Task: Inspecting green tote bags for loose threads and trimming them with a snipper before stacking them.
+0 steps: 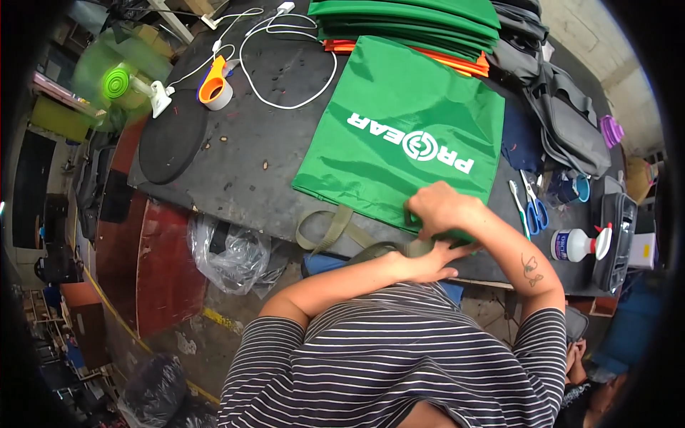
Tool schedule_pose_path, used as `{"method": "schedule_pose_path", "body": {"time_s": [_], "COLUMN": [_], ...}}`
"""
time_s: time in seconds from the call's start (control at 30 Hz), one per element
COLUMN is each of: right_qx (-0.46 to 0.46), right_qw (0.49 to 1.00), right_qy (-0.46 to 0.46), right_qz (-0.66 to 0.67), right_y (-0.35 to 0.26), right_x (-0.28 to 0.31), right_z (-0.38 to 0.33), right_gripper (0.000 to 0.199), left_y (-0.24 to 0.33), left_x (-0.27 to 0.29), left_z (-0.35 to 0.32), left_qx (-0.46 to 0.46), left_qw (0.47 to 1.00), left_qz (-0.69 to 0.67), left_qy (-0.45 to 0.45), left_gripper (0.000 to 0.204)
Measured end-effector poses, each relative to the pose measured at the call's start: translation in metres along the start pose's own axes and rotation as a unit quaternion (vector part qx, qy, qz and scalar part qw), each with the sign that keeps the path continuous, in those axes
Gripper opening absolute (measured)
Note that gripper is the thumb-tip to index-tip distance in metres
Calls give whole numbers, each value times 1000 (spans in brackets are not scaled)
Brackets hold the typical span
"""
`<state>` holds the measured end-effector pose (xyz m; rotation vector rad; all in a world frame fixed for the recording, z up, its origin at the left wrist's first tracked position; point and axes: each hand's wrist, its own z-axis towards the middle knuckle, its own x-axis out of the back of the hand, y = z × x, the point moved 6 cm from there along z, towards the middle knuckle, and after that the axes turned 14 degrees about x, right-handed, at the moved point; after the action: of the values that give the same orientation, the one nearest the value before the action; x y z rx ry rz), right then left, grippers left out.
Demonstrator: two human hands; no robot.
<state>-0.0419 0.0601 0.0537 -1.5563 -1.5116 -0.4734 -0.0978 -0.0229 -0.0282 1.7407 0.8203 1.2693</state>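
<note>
A green fabric bag (385, 107) with a white print lies flat on the dark work table. My right hand (444, 207) is at its near edge, fingers curled and closed on the green fabric. Just below, my left hand (428, 264) reaches across from the left, its fingers stretched out and thumb apart beside the folded green edge. The left fingertips are partly hidden near my right wrist. An olive webbing strap (335, 227) loops out from the bag's near edge and runs beside my left hand, blurred there.
Stacked green bags (407, 21) stand at the back over orange ones. Grey bags (567, 118) lie at right, near scissors (535, 214), a toothbrush (519, 208) and a spray bottle (574, 245). At left are a tape dispenser (214, 89), white cable (285, 105) and small fan (118, 84).
</note>
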Motion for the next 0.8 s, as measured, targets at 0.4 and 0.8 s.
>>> {"method": "schedule_pose_path", "body": {"time_s": [0.4,0.8], "right_qx": [-58,-242], "right_qw": [933,708], "right_qy": [347,663], "right_qz": [-80,-20], "right_y": [26,85], "right_x": [37,112], "right_z": [-28,-157], "right_gripper": [17,21], "left_y": [13,57], "left_x": [37,57], "left_z": [-7,-40], "left_qx": [0,17], "left_qw": [985,988], "left_qz": [169,-27], "left_qy": [46,-150], "left_gripper": [78,75]}}
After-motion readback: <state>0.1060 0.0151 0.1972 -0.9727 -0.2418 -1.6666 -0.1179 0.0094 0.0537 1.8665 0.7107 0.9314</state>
